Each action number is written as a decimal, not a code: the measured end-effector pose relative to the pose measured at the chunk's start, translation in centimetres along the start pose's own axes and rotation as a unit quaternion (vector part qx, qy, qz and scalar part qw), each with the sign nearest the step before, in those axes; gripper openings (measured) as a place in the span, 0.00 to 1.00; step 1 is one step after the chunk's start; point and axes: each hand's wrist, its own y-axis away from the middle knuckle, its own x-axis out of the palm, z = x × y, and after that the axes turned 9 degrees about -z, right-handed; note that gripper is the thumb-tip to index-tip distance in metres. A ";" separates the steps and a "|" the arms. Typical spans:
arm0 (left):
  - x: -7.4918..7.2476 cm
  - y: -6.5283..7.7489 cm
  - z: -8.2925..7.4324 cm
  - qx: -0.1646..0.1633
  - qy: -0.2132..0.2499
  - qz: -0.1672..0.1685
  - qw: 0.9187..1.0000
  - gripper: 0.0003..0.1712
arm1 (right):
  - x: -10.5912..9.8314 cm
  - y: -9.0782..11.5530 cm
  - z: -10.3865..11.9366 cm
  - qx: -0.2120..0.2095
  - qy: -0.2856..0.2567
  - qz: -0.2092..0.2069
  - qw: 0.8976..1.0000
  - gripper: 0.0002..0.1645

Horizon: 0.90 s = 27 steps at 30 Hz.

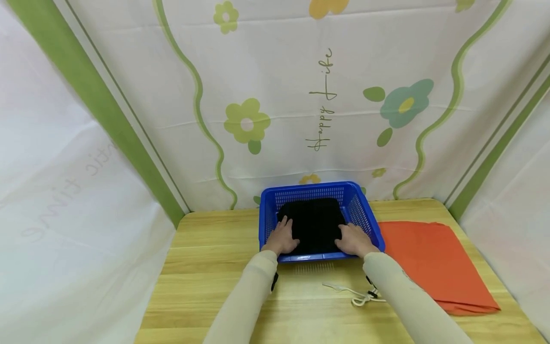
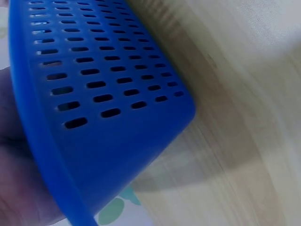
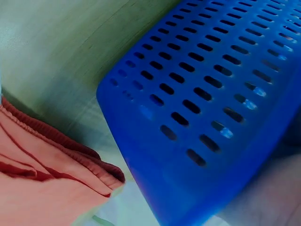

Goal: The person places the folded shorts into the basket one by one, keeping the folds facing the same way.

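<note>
A blue plastic basket (image 1: 315, 258) with slotted walls stands at the back of the table. Inside it lies a black folded cloth (image 1: 318, 224), dark and without visible detail. My left hand (image 1: 282, 236) reaches over the near left rim and rests on the cloth's left side, fingers spread forward and thumb pointing inward. On the opposite side, my right hand (image 1: 354, 240) lies at the cloth's right edge, its thumb also inward. Both wrist views show the basket's perforated outer wall (image 2: 108, 94), with part of each hand behind the rim.
Folded orange cloth (image 1: 434, 263) lies on the wooden table (image 1: 206, 267), right of the basket. A white cable (image 1: 363, 298) with a black tie is near the right forearm. Printed white curtains (image 1: 283, 153) enclose the table behind and at both sides.
</note>
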 end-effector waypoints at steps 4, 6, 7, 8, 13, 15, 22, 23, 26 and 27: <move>-0.5 0.1 -0.2 0.011 0.017 -0.016 1.000 0.40 | -0.9 0.5 0.3 -0.031 -0.007 -0.051 0.998 0.33; -0.8 0.4 -0.4 0.020 0.035 -0.029 0.999 0.40 | -1.6 0.8 0.4 -0.047 -0.011 -0.076 0.996 0.32; -1.0 0.5 -0.6 0.025 0.045 -0.035 0.998 0.41 | -2.0 1.0 0.4 -0.056 -0.010 -0.088 0.994 0.32; -1.3 0.7 -0.8 0.031 0.056 -0.042 0.997 0.41 | -2.4 1.1 0.3 -0.063 -0.010 -0.099 0.993 0.32; -2.3 2.3 -2.3 0.071 0.103 -0.074 0.989 0.40 | -4.9 2.3 -0.9 -0.081 -0.015 -0.136 0.987 0.32; -2.4 3.2 -3.2 0.089 0.115 -0.082 0.986 0.39 | -6.0 3.0 -1.7 -0.082 -0.021 -0.148 0.985 0.32; -2.4 6.5 -6.6 0.146 0.124 -0.092 0.977 0.36 | -9.0 5.8 -5.5 -0.045 -0.039 -0.190 0.980 0.32; -2.3 7.0 -7.0 0.153 0.124 -0.094 0.976 0.36 | -9.3 6.1 -6.2 -0.038 -0.038 -0.202 0.978 0.32; -1.8 8.3 -8.0 0.180 0.117 -0.110 0.970 0.34 | -9.8 6.8 -8.6 -0.022 -0.033 -0.235 0.971 0.32; -1.6 8.6 -8.2 0.191 0.114 -0.114 0.968 0.33 | -9.9 7.1 -9.5 -0.015 -0.033 -0.242 0.970 0.33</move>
